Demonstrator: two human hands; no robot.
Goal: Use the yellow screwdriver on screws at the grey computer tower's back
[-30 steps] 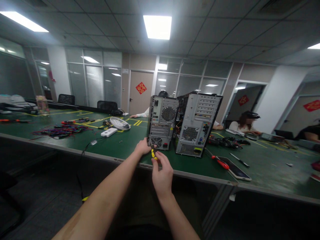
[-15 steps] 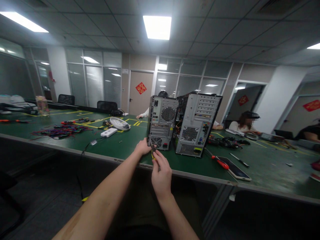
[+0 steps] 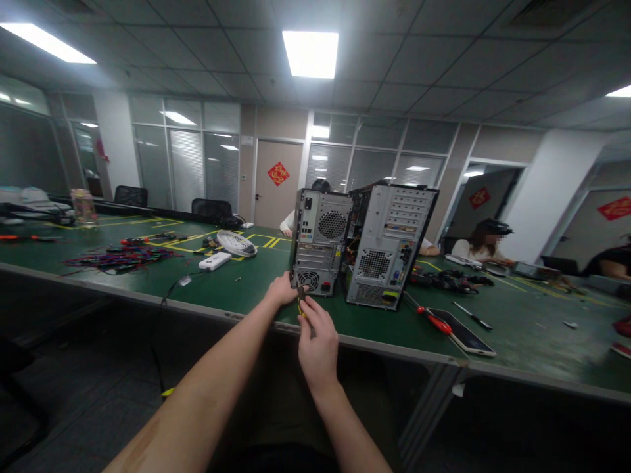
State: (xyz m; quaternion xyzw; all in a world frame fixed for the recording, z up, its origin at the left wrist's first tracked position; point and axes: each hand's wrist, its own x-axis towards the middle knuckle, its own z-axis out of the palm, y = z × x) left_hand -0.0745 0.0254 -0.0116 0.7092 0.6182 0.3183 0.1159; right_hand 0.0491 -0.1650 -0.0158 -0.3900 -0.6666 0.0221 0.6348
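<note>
The small screwdriver with a yellow and black handle (image 3: 300,304) is at the near edge of the dark green counter (image 3: 236,289), just before the lower back corner of a grey metal computer case (image 3: 320,240) that stands upright. A second grey computer case (image 3: 389,243), with its side open, stands just beside it on the right. Further right on the counter lie a red-handled screwdriver (image 3: 434,320) and a flat dark phone (image 3: 463,336). To the left lie a white round fan (image 3: 236,243), a white oblong box (image 3: 215,261), a heap of coloured wires (image 3: 118,257) and a black cable (image 3: 170,289) that hangs over the edge. Another person (image 3: 486,243) sits at the far side. Nothing stands between the hands and the first case.

The right hand (image 3: 318,345) is below the tool, its fingertips pinched narrow on the handle. The left hand (image 3: 282,291) is curled against the upper end, next to the case; I cannot tell if it grips.

The long axis of the tool is almost upright, with the handle down toward the person and the other end up toward the case.
</note>
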